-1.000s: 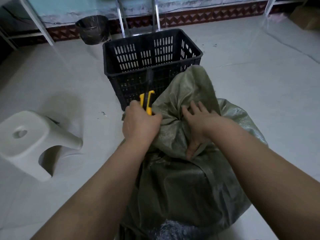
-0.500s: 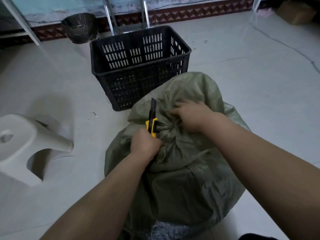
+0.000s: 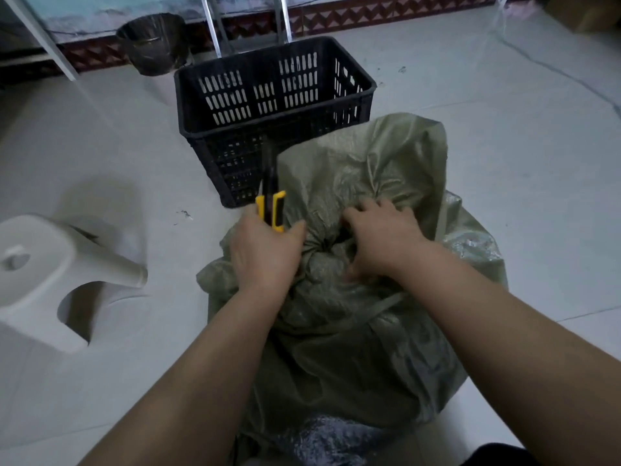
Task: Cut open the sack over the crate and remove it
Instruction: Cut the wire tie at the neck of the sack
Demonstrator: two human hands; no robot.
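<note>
Now the green woven sack (image 3: pixel 353 331) stands on the floor (image 3: pixel 504 163) right in front of the person. Its tied neck is bunched between the two hands, and its loose top flap rises before the near right corner of the black crate (image 3: pixel 275 105). So the sack sits on the floor on the near side of the crate, not above it; whether the flap touches the crate wall I cannot tell.

The left hand (image 3: pixel 265 253) is curled tight round the handle of a yellow knife (image 3: pixel 278 206). The knife's dark tip points up and away, just left of the flap. The right hand (image 3: pixel 379 243) sits palm down on the gathered neck, its fingers (image 3: pixel 359 218) bent and dug into the folds, pinching the cloth beside the knot.

Both bare forearms reach forward and down, roughly level, with the wrists close on either side of the neck. A white stool (image 3: pixel 43 274) stands toward the left edge of the floor, and a dark bin (image 3: pixel 153 42) sits by the far wall.
</note>
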